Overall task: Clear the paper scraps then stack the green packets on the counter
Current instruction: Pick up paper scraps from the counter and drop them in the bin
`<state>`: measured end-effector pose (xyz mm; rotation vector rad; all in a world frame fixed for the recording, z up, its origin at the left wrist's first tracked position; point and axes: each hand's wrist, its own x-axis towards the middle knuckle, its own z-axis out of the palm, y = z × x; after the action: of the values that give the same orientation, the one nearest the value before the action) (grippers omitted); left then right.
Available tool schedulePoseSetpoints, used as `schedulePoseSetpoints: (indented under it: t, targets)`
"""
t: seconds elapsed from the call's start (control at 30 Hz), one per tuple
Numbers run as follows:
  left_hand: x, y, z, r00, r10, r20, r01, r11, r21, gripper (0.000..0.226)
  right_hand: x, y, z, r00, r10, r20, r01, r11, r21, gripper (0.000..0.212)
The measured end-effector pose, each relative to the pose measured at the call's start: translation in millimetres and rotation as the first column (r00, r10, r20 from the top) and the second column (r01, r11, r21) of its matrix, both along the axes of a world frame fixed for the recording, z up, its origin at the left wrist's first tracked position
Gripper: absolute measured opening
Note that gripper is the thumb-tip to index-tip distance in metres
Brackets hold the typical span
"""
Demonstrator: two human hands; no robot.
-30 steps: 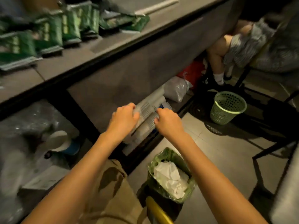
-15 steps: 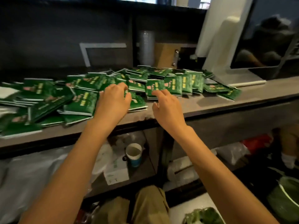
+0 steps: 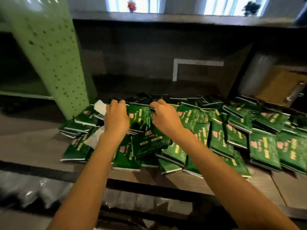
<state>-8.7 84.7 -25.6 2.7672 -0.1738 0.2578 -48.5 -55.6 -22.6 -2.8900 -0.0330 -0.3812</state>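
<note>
left hand point(image 3: 116, 119) & right hand point(image 3: 166, 119) both in the heap, fingers curled round green packets point(image 3: 216, 140); pkts sprawl over the bench point(image 3: 33, 146) just right of the green pillar point(image 3: 54, 55).

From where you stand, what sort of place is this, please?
Probably the staff side of a cafe or small shop: a long counter piled with many identical green packets, and what looks like a sleeve of stacked cups at the right.

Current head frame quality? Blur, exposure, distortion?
Head view: motion blur smears print on the packets; windows blow out white; wide-angle lens skews the green pillar and counter edge; left hand and right hand look sharper.
</note>
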Motion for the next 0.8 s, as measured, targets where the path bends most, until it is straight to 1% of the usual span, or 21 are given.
schedulePoseSetpoints:
  t: [0.07,0.17,0.2,0.27,0.4,0.47,0.53,0.6,0.67,0.73,0.8]
  targets:
    - [20.2,17.0,1.0,0.993,0.043,-0.113,-0.041,0.999,0.028,0.041,19.4,19.1,7.6,0.993,0.062,-0.102,-0.062,0.998,-0.002,0.039]
    - [43.3,36.2,0.8,0.944,0.081,-0.319,-0.063,0.996,0.067,0.056,37.1,41.6,17.9,0.962,0.107,-0.25,-0.108,0.994,0.008,0.037]
    - [47.3,40.7,0.1,0.927,0.079,-0.367,-0.057,0.996,0.072,0.057,40.7,46.3,21.1,0.952,0.108,-0.288,-0.109,0.994,0.014,0.036]
    - [49.4,46.6,-3.3,0.909,0.07,-0.411,-0.049,0.997,0.062,0.046,46.1,50.8,27.2,0.929,0.107,-0.355,-0.105,0.994,0.026,0.034]
    - [47.5,54.1,3.2,0.914,0.082,-0.398,-0.104,0.994,-0.034,0.02,51.4,52.0,35.8,0.884,0.086,-0.459,-0.077,0.996,0.037,0.037]
    - [49.8,58.2,13.0,0.937,0.102,-0.335,-0.142,0.985,-0.097,0.02,53.4,53.1,39.8,0.876,0.066,-0.478,-0.048,0.998,0.049,0.038]
    - [50.2,65.2,23.9,0.952,0.126,-0.278,-0.179,0.968,-0.176,0.02,52.6,58.6,41.3,0.862,0.085,-0.5,-0.049,0.995,0.085,0.036]
    - [48.2,75.1,32.3,0.954,0.159,-0.255,-0.221,0.945,-0.239,0.016,49.0,69.4,37.4,0.825,0.169,-0.54,-0.112,0.984,0.137,0.033]
    - [43.4,86.0,36.5,0.944,0.198,-0.263,-0.27,0.922,-0.276,0.013,43.9,84.5,27.6,0.763,0.287,-0.579,-0.207,0.957,0.202,0.037]
    - [37.6,97.0,36.8,0.931,0.235,-0.28,-0.316,0.903,-0.29,0.012,38.1,100.1,17.0,0.692,0.385,-0.61,-0.278,0.923,0.267,0.049]
    - [29.8,108.2,33.3,0.917,0.263,-0.299,-0.352,0.887,-0.3,0.013,34.7,113.3,7.1,0.628,0.439,-0.643,-0.342,0.898,0.278,0.063]
